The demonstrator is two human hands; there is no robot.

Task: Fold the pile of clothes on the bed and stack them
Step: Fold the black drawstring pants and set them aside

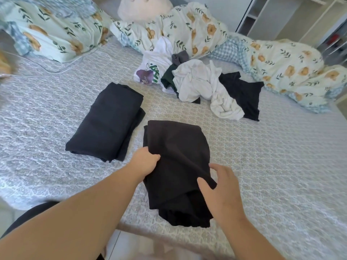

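A black garment (176, 147) lies partly folded on the bed near the front edge. My left hand (145, 161) grips its left edge, fingers tucked under the cloth. My right hand (219, 186) pinches a fold on its right side between thumb and fingers. To the left lies a folded dark navy garment (107, 122). Behind, an unfolded pile (197, 81) holds white, dark green, grey and black clothes, plus a white shirt with a purple and green print (150, 72).
The grey patterned bedspread (272, 166) covers the bed. A floral duvet (281, 68) is bunched along the back and right. Floral pillows (54, 32) sit at the back left, a pale plush toy (142, 8) behind. White shelving (262, 14) stands at the far right.
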